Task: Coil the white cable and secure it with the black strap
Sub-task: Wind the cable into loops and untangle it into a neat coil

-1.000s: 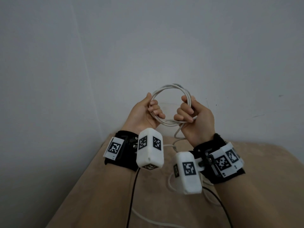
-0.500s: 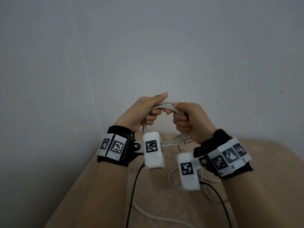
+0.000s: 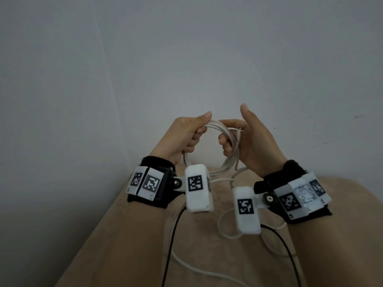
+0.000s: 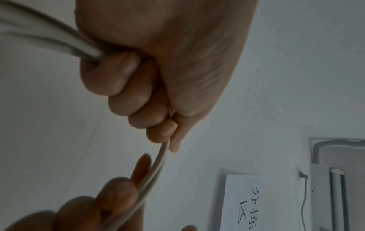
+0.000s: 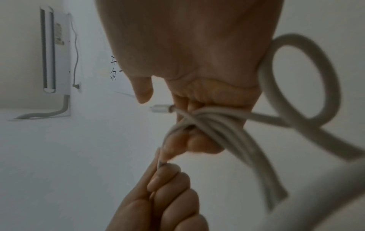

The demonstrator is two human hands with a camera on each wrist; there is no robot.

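Both hands grip the coil, mid-winding.

Our left hand [image 3: 182,135] fists the coil's left side; our right hand [image 3: 248,139] curls its lower fingers round the right side, thumb and forefinger raised. The cable [image 3: 224,132] seems light and springy, best pinched where the turns bunch. The loop stands upright facing us; slack trails onto the table [image 3: 132,235].

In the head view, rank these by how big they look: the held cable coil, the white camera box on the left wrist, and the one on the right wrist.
Largest to smallest, as they appear:
1. The cable coil, held between the left hand and right hand.
2 and 3. The left wrist box and right wrist box look about alike; tilt and nearness make ranking them unsure.
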